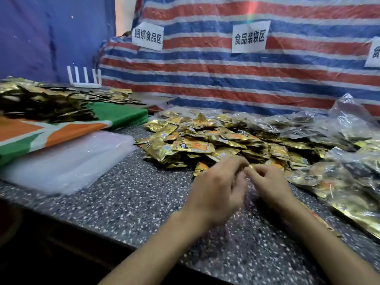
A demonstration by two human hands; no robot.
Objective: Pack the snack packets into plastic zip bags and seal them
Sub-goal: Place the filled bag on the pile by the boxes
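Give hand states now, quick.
Left hand: fingers curled, motion-blurred; cannot tell if holding anything.
Right hand: fingers curled beside it; cannot tell either.

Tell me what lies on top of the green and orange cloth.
A heap of gold snack packets covers the far part of the cloth; anything beneath the heap is hidden.

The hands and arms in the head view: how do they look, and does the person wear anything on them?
The left hand and right hand are bare: no gloves, and no ring, watch or band shows. The forearms are bare down to the picture's bottom edge, so no sleeve is in view. The fingertips are blurred, so small details such as nails cannot be told.
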